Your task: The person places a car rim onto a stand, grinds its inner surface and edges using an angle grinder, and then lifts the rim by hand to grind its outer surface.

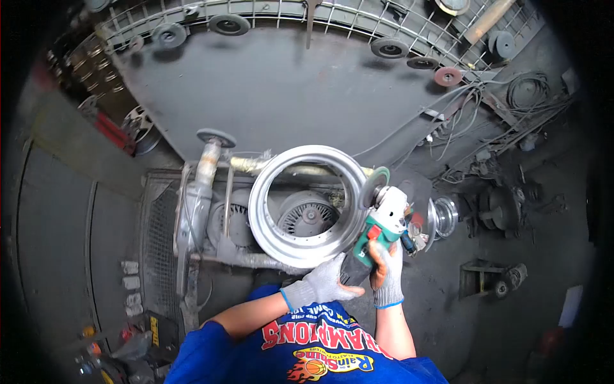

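Both my hands wear grey knit gloves with blue cuffs. My left hand [326, 281] is closed round the dark rear end of a green and white angle grinder [385, 221]. Further forward, my right hand [387, 272] wraps the green body near its red switch. The grinder's round disc [374, 187] is at the right side of a silver wheel rim [259, 221], very close to its edge; whether they touch I cannot tell. The rim lies on a metal frame with padded bars [252, 164].
A second grinder [204, 173] stands at the left of the frame. Discs [229, 25] hang on the wire grid behind. Cables [473, 96] run along the right wall. Another wheel [446, 216] is at the right, and a small stand [476, 278] sits on the floor.
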`<state>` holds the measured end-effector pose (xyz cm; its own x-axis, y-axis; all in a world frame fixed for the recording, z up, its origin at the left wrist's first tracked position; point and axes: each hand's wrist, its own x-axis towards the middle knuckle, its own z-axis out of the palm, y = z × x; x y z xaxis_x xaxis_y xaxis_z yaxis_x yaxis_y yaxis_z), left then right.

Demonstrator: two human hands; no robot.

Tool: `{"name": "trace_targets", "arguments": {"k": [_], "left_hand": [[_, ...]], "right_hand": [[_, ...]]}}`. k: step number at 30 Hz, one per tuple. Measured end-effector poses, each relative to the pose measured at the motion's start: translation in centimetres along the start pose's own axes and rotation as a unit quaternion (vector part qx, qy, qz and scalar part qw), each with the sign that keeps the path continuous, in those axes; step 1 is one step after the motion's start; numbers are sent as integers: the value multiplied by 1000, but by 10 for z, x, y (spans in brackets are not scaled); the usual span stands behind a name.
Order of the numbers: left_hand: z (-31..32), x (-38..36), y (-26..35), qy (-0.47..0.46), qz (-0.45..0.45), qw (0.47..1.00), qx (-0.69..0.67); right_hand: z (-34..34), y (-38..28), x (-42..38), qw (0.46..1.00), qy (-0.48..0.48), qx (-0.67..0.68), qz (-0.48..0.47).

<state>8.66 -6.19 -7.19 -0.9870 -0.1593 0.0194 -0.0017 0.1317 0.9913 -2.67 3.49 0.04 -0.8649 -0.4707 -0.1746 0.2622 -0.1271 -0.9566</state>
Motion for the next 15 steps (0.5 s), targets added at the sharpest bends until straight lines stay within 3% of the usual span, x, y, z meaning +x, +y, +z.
{"name": "trace_targets", "arguments": {"k": [1, 2, 3, 5, 6, 8, 11, 13, 15], "left_hand": [[-10, 4, -1, -11, 5, 1000, -8], [-18, 8, -2, -34, 34, 996, -77], [-27, 12, 2, -56, 59, 989, -125], [-42, 19, 8, -109, 102, 963, -224], [-57, 19, 23, -184, -14, 952, -245], [-75, 23, 34, -263, -135, 917, -269], [-77, 31, 20, -307, -71, 928, -200], [-77, 40, 10, -306, -2, 952, -26], [-85, 41, -5, -314, 2, 949, 27]], "right_hand": [[10, -7, 1, 1000, -24, -20, 4], [19, -17, 2, 994, -75, -9, 74], [25, -25, 9, 981, -153, 58, 108], [37, -33, 19, 978, -176, 24, 109], [42, -33, 22, 979, -168, 21, 110], [48, -30, 18, 976, -160, 63, 134], [49, -27, 14, 969, -120, 94, 195], [49, -30, 22, 968, -135, 54, 204], [49, -32, 27, 969, -132, -102, 180]]}}
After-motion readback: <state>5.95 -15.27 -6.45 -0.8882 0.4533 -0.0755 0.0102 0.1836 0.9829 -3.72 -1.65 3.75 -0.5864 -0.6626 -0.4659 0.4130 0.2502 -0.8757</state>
